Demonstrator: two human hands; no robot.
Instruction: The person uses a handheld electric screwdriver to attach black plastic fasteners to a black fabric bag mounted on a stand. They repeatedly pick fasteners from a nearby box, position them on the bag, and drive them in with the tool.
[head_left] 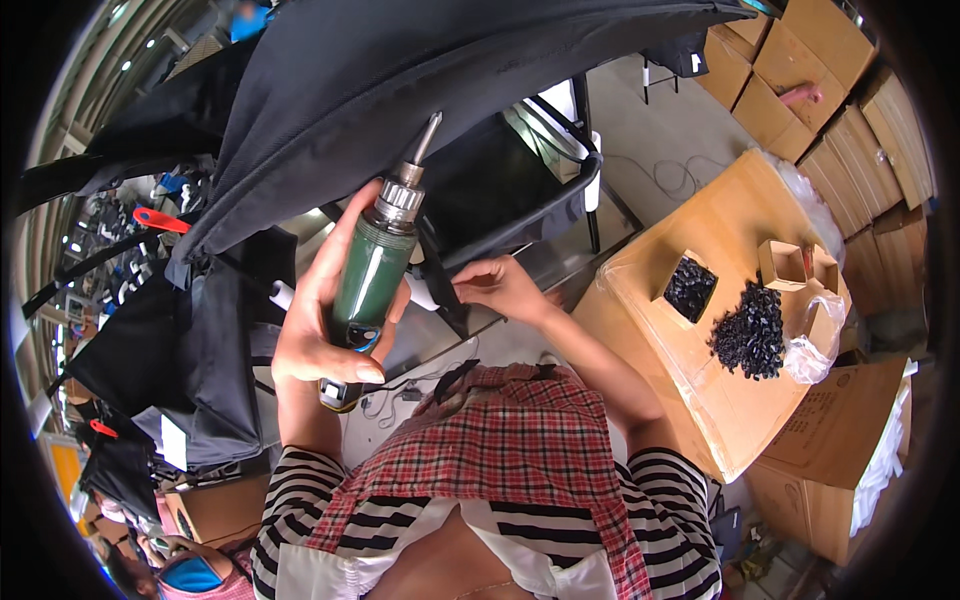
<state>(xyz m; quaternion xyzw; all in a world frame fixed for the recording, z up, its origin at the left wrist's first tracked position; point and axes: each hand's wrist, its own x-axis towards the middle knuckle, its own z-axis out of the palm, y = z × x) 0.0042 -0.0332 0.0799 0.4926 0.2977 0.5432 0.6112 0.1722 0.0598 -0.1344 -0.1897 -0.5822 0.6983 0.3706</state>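
My left hand [307, 335] is wrapped round a green power screwdriver [370, 275]. Its silver bit points up and away, just in front of a large black fabric piece [340, 110]. To the right, my right hand [508, 292] has its fingers curled together beside a black strap and a white tube end [428, 288]. Whatever its fingertips hold, if anything, is too small to make out. Beyond both hands stands a frame with a black fabric seat [490, 180].
On my right, a cardboard-topped surface [640, 330] bears a pile of small black parts [748, 335], a small box of black parts [690, 288] and a plastic bag [812, 350]. Cartons [800, 75] are stacked behind it. More black fabric [190, 350] hangs at left. Another person [200, 575] is at lower left.
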